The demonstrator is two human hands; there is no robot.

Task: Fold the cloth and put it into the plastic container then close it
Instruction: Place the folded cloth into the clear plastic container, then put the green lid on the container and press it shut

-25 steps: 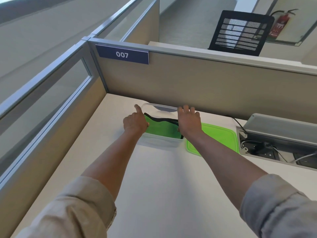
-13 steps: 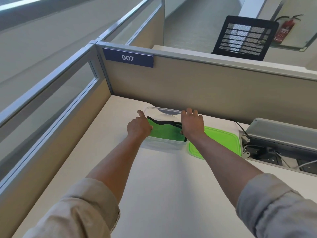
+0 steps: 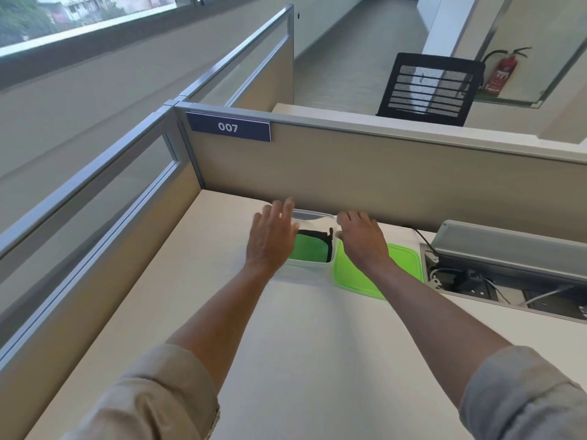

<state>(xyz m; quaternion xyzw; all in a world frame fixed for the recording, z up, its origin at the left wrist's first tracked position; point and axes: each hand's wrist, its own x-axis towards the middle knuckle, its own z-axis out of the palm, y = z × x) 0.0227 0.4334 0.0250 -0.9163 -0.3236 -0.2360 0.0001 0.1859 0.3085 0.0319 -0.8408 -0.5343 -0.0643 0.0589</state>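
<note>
A clear plastic container (image 3: 313, 267) sits on the desk by the back partition. Inside it lies the folded green cloth (image 3: 309, 249) with a black edge. The green lid (image 3: 403, 262) lies flat on the desk just right of the container. My left hand (image 3: 273, 239) hovers over the container's left side, fingers spread and holding nothing. My right hand (image 3: 362, 239) is over the gap between container and lid, fingers loosely apart and empty; it covers part of the lid.
Beige partition walls (image 3: 365, 182) close the desk at the back and left. An open cable tray (image 3: 508, 274) with plugs and wires is sunk into the desk at the right. The white desk surface (image 3: 317, 344) stretches toward me.
Both hands have lifted out of the container and opened. The left rose with fingers spread; the right shifted to the right over the lid. The cloth stays in the container.
</note>
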